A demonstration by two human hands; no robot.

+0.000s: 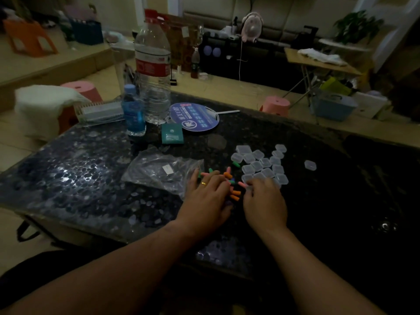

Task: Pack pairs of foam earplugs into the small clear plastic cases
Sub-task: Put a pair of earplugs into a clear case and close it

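Observation:
Several coloured foam earplugs (235,193) lie in a loose heap on the dark table (91,189). My left hand (208,198), wearing a gold ring, lies flat over the heap's left side with its fingers spread. My right hand (263,201) rests just right of the heap, its fingertips curled at the near edge of a cluster of small clear plastic cases (261,165). Whether it holds a case is hidden by the fingers. One clear case (310,165) sits apart to the right.
A crumpled clear plastic bag (159,170) lies left of my left hand. Behind stand a large water bottle (152,71), a small blue bottle (134,112), a teal packet (172,134) and a round blue fan (195,117). Pink stools stand beyond the table.

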